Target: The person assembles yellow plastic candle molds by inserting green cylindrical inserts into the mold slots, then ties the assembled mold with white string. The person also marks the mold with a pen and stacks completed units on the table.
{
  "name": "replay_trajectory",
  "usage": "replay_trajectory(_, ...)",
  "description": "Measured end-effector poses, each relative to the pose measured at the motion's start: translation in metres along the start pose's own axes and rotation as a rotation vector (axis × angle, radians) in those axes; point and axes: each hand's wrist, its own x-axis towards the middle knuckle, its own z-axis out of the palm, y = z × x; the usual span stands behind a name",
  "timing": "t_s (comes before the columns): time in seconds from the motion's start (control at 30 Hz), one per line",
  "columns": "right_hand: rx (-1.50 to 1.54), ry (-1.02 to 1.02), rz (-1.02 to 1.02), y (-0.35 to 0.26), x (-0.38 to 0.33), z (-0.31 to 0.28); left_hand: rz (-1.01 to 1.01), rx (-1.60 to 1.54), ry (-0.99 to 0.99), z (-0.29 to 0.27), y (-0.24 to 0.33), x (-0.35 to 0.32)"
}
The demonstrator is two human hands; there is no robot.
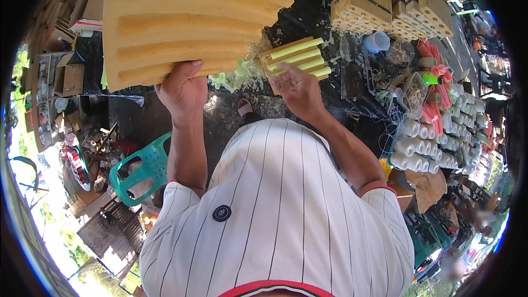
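Note:
My left hand point(184, 88) grips the lower edge of a large yellow-tan ridged sheet point(181, 16), with the thumb on top. The sheet stretches from the upper left towards the middle, raised above a dark work surface. To its right, a small brown board point(268, 55) carries several pale yellow-green sticks point(297, 49) lying side by side. My right hand point(296, 87) is closed at the near left part of this board, fingers bent over the stick ends. What its fingertips hold is hidden. Pale green shreds point(236, 77) lie between the sheet and the board.
Strapped wooden blocks with holes point(363, 0) stand at the far right. Near them are a blue-white cup point(377, 42) and many white rolls point(410, 146) with red bundles point(432, 107). A green plastic chair point(142, 170) stands at the left, an open cardboard box point(70, 74) beyond it.

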Motion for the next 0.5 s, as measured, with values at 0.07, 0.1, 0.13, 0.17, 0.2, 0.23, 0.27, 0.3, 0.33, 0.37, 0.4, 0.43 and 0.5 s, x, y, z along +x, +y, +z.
replay_trajectory(0.07,0.567,0.059,-0.113,-0.044,0.011,0.000,-0.052,-0.035,0.006,-0.003,-0.006,-0.008)
replay_trajectory(0.1,0.780,0.071,-0.184,-0.064,0.021,-0.001,-0.089,-0.059,0.001,-0.001,-0.011,-0.012)
replay_trajectory(0.13,0.995,0.072,-0.265,-0.079,0.028,-0.001,-0.110,-0.073,0.015,0.004,-0.014,-0.016)
replay_trajectory(0.17,0.903,0.059,-0.242,-0.086,0.029,-0.002,-0.132,-0.087,0.029,0.010,-0.019,-0.020)
replay_trajectory(0.2,0.907,0.007,-0.193,-0.076,0.028,-0.004,-0.153,-0.101,0.043,0.013,-0.022,-0.023)
replay_trajectory(0.23,0.911,-0.034,-0.149,-0.055,0.027,-0.007,-0.157,-0.063,0.035,0.014,-0.024,-0.023)
replay_trajectory(0.27,0.914,-0.085,-0.104,-0.033,0.026,-0.013,-0.155,-0.022,0.035,0.012,-0.026,-0.023)
replay_trajectory(0.3,0.814,-0.211,0.082,-0.014,0.016,-0.027,-0.146,0.016,0.044,0.009,-0.029,-0.024)
replay_trajectory(0.33,0.737,-0.180,0.154,0.011,0.009,-0.037,-0.159,0.030,0.039,0.009,-0.033,-0.023)
replay_trajectory(0.37,0.666,-0.146,0.231,0.040,0.000,-0.042,-0.179,0.048,0.035,0.007,-0.035,-0.022)
replay_trajectory(0.4,0.595,-0.108,0.313,0.055,-0.009,-0.044,-0.206,0.067,0.031,0.006,-0.037,-0.023)
replay_trajectory(0.43,0.857,-0.114,0.142,0.050,-0.013,-0.048,-0.279,0.074,0.013,0.005,-0.043,-0.023)
replay_trajectory(0.5,1.368,-0.122,-0.222,0.024,-0.026,-0.053,-0.436,0.096,-0.021,0.008,-0.051,-0.027)
